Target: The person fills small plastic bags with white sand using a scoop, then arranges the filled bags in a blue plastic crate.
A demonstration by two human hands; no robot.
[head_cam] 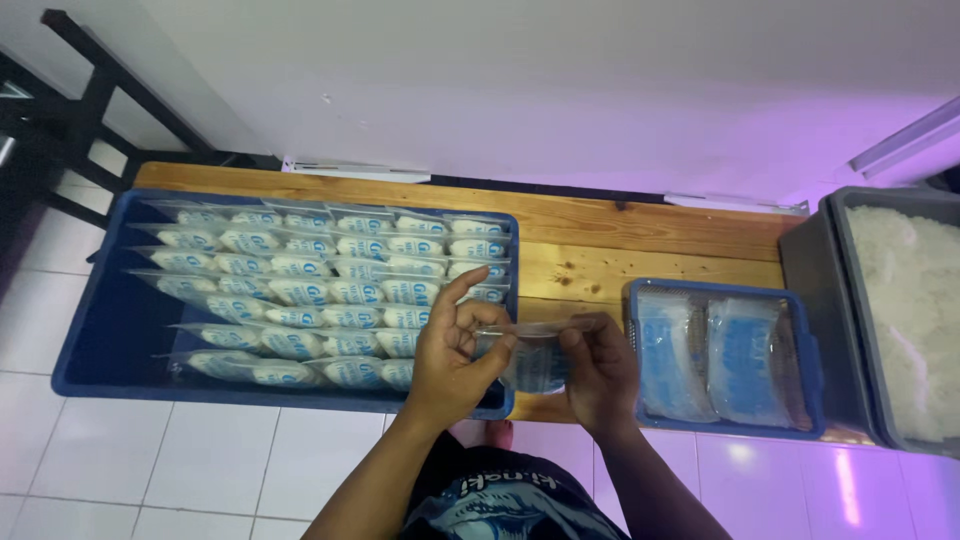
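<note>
Small clear plastic bag (535,360), blue-printed: held above the wooden worktop (600,255) edge, left hand (455,355) and right hand (600,370) each in a pinching grip on its top. Large blue tray (95,300) of filled bags at left; small blue basket (805,345) of empty bags at right; grey bin (815,300) beyond.

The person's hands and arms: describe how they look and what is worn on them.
Both arms are bare to the frame edge, with no sleeves. The left hand and right hand wear no gloves; no rings, watch or bands show. A dark printed shirt covers the torso below.
</note>
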